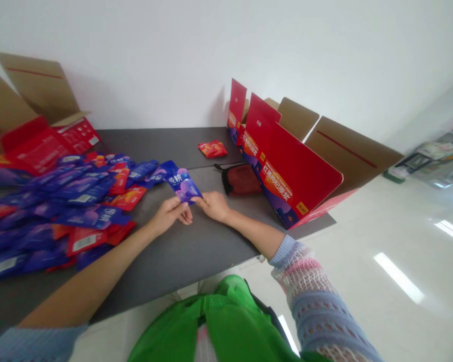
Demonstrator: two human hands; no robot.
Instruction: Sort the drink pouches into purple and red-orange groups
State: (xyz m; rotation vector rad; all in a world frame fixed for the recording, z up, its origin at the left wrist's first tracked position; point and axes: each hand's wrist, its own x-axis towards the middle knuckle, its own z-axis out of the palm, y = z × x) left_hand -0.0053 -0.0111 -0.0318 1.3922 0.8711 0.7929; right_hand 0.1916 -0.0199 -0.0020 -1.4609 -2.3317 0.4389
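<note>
Over the middle of the dark grey table (181, 271), a blue-purple sachet (184, 185) with white lettering is held at its near end by both hands. My left hand (169, 215) pinches its lower left corner, the other fingers curled beneath. My right hand (213, 206) grips the lower right corner between thumb and fingers. Left of my hands spreads a large heap of blue sachets (86, 188) and red sachets (130, 197), lying loosely over one another. Some of them reach almost to the held sachet's far end.
Open red cartons (287, 171) stand in a row along the table's right side, flaps raised. Beside them lies a dark red zip pouch (243, 179); a few red-orange sachets (213, 149) lie farther back. Another open carton (41, 143) stands behind the heap at the left, near the white wall.
</note>
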